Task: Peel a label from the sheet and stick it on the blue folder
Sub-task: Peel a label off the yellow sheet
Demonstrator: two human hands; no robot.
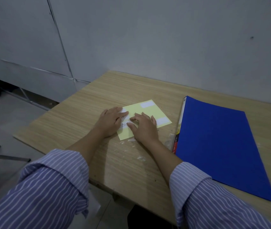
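Pinning sheet (pixel 145 115) flat, left hand (pixel 110 122) open | right hand (pixel 143 128) fingertips picking a label (pixel 126 123) edge, nothing gripped yet | lift corner slowly, low angle | blue folder (pixel 220 142) waits beside on worktop (pixel 98 100)

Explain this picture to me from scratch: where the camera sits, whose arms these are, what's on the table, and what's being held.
There is no machine here. The one picture comes from a camera worn on a person's head, looking down at their own arms in striped sleeves. On the wooden table lies a yellow label sheet carrying white labels, and to its right a closed blue folder. The left hand presses flat on the sheet. The right hand rests on it too, fingertips working at a label near the middle. Nothing is lifted yet; no label is on the folder.
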